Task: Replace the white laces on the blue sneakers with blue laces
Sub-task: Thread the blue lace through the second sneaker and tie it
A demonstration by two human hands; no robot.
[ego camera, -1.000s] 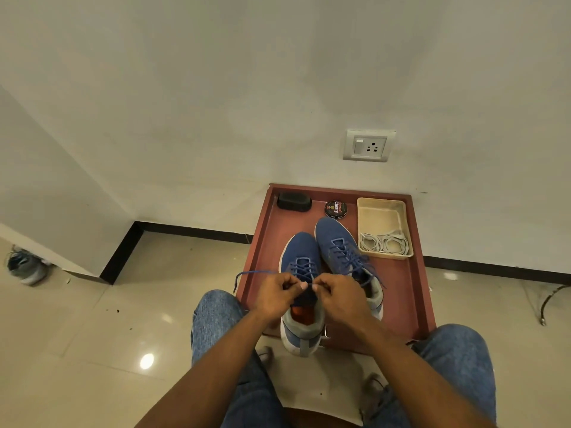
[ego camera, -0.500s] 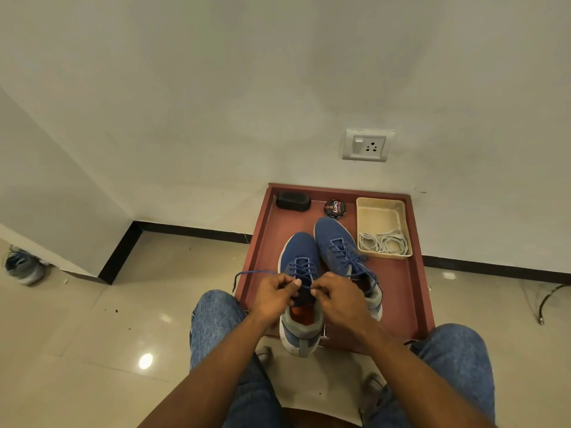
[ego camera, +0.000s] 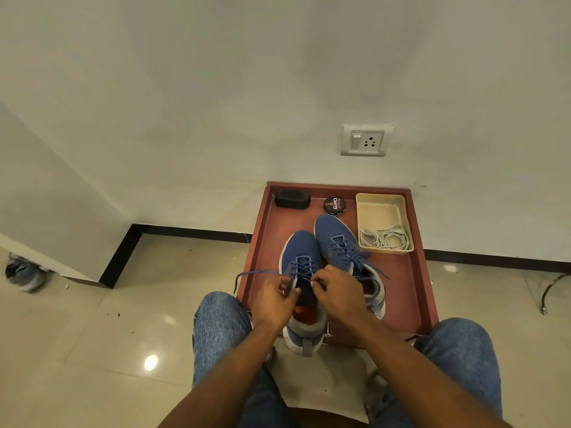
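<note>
Over the left sneaker (ego camera: 301, 257) on my tray (ego camera: 414, 291), my left hand (ego camera: 273, 299) and right hand (ego camera: 335, 293) each pinch its blue lace (ego camera: 259, 273).

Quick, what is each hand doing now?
Left hand: pinches the blue lace of the near sneaker.
Right hand: pinches the same lace.

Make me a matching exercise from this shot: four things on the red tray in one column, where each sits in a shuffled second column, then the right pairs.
Things:
1. white laces
2. polish tin
3. black brush
4. left sneaker

Places:
A. far left corner of the red tray
B. under both hands
C. inside the beige bin
D. between brush and bin

Pairs: 1-C, 2-D, 3-A, 4-B
</note>
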